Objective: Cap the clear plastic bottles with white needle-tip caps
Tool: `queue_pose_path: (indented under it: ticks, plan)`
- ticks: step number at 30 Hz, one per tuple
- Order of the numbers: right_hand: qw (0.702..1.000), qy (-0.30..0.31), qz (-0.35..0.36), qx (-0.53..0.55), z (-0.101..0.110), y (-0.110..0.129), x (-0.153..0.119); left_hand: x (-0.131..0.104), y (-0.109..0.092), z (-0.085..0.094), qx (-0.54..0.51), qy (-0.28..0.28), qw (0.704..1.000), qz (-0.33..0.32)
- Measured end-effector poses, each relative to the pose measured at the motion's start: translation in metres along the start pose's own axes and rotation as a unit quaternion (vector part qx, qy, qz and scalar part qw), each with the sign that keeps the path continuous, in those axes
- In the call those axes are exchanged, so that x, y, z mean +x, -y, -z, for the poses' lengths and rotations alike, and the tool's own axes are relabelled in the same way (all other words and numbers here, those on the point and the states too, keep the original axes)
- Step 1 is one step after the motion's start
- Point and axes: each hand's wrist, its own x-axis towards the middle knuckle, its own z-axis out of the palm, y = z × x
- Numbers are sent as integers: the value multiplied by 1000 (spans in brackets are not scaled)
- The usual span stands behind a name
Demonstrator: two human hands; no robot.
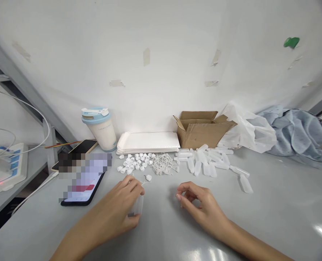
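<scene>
My left hand (pixel 125 203) is closed around a small translucent plastic bottle (pixel 138 206), partly hidden by the fingers. A thin whitish strand (pixel 147 182) shows just past its fingertips; whether it joins the bottle is unclear. Close by lies a single white cap (pixel 148 178). My right hand (pixel 197 203) hovers over the table with curled fingers, thumb tip near the index fingertip. Anything in that pinch is too small or hidden to make out. Beyond the hands are a pile of white caps (pixel 135 162), a heap of thin pale tubes (pixel 164 164) and several translucent bottles (pixel 203 156).
A stack of white padded envelopes (pixel 150 141) and an open cardboard box (pixel 204 132) stand against the wall. Left are a cup (pixel 102 132), a lit phone (pixel 87 181), another phone (pixel 82 150) and a power strip (pixel 10 166). Right are a plastic bag (pixel 251 128) and blue cloth (pixel 299 136).
</scene>
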Motion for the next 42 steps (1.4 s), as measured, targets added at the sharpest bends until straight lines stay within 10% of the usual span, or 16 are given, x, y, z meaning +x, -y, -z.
queue_pose_path:
  ticks: [14, 20, 42]
  plan:
    - [968, -60, 158, -187, 11, -25, 17, 12, -8, -2, 68, -77, 994, -42]
    - [938, 3, 185, -293, 14, -34, 27, 16, -13, -11, 78, -145, 983, -83]
    - [962, -24, 244, -121, 10, -14, 9, 17, -38, -26, 15, -120, 984, -132]
